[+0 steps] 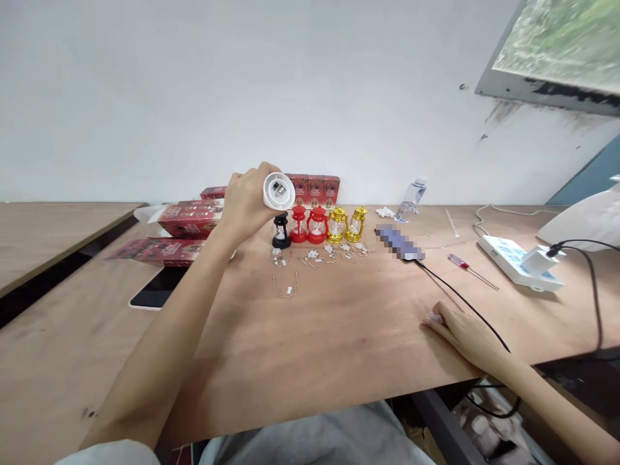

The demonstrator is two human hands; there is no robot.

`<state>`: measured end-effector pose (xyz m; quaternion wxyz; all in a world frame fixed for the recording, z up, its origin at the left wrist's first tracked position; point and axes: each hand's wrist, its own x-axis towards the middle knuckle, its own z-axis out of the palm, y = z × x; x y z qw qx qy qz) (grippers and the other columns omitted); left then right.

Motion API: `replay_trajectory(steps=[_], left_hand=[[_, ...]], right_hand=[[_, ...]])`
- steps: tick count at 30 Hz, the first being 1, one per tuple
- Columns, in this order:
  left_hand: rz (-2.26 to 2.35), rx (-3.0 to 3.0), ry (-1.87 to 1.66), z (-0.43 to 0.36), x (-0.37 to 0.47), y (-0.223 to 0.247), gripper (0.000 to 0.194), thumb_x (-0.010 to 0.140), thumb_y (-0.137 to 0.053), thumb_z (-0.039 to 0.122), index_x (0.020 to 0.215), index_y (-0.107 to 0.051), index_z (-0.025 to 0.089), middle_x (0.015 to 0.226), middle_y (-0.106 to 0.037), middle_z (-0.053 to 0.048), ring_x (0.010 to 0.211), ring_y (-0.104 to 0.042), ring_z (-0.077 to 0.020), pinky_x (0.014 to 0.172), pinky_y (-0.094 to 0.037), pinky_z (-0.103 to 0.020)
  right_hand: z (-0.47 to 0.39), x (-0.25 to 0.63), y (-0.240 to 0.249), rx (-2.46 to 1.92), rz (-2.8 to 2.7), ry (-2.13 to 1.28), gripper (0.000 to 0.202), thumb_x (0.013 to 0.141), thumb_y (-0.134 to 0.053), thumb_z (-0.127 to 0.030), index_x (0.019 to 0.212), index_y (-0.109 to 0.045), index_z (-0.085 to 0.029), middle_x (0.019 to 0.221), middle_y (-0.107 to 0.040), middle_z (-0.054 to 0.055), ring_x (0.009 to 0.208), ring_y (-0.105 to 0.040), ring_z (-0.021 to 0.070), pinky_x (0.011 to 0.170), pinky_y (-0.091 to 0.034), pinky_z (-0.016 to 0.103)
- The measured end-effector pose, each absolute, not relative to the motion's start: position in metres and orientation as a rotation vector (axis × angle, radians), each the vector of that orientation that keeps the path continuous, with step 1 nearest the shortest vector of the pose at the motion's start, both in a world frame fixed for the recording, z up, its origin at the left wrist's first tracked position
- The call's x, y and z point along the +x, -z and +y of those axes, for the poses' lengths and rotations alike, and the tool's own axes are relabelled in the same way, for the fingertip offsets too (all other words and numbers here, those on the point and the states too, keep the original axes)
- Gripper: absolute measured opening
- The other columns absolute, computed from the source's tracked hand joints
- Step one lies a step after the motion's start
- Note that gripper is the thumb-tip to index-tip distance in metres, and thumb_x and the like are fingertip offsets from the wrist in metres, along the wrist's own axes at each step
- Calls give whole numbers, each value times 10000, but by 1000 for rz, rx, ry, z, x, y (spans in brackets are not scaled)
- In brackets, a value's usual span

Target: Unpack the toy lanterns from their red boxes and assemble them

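My left hand (248, 200) is raised over the table and grips a small white lantern (279, 191), its round underside turned toward me. Below it a row of toy lanterns stands on the wooden table (310, 349): a black one (281, 231), two red ones (309, 225) and two gold ones (346, 223). Small wire handles (287, 288) lie in front of them. My right hand (464, 336) rests flat on the table near its front edge, fingertips touching a tiny pale piece (433, 318).
Red boxes (191, 219) lie and stand behind the lanterns. A phone (157, 288) lies screen up at left. A red-handled screwdriver (467, 266), a blurred device with a black cable (460, 298), a white power strip (518, 259) and a small bottle (411, 197) are at right.
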<state>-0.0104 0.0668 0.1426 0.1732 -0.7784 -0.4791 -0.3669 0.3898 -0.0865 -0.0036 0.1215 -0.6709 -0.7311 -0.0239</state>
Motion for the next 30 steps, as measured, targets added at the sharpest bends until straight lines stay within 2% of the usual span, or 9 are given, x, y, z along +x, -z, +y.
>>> replay_trajectory(steps=[5,9,14,18,21,30], left_hand=[[-1277,-2205,1063,70,-17,-113,294,762,-546,332,1029,-510,215,1004,-660,-71,921,-589,-244,824,-366,-381],[-1227,-2314,965,58,-28,-64,260,768,-549,292,1016,-570,220,1039,-672,-69,967,-588,-247,873,-328,-408],[-1280,-2242,1068,45,-42,-14,191,821,-534,272,997,-583,216,1014,-687,-43,974,-592,-218,854,-307,-376],[-1277,-2166,1091,45,-43,-3,189,815,-559,257,995,-583,204,997,-690,-44,944,-595,-212,838,-307,-366],[-1190,-2183,1055,44,-38,-3,164,823,-554,253,975,-583,198,973,-697,-37,912,-602,-207,830,-302,-372],[-1019,-2158,1020,34,-19,2,113,855,-498,211,930,-577,181,901,-713,-45,886,-615,-205,815,-281,-394]], right_hand=[[-45,321,-5,-1659,-2236,-144,287,909,-357,-412,741,-500,-227,692,-628,44,641,-599,184,601,-433,292],[7,246,2,-1160,-2268,-361,280,930,-367,-388,811,-541,-204,824,-645,45,767,-602,157,700,-452,274],[43,164,12,-873,-2325,-166,329,953,-319,-343,842,-584,-181,843,-623,68,810,-558,174,750,-441,297],[43,146,14,-842,-2362,42,301,922,-404,-378,868,-608,-163,880,-600,86,827,-536,193,777,-437,325],[39,151,13,-830,-2213,47,271,902,-455,-386,925,-614,-168,862,-596,77,819,-542,186,747,-443,313],[35,148,14,-731,-1894,-22,156,871,-538,-301,798,-619,-190,757,-615,44,740,-558,160,693,-452,298]])
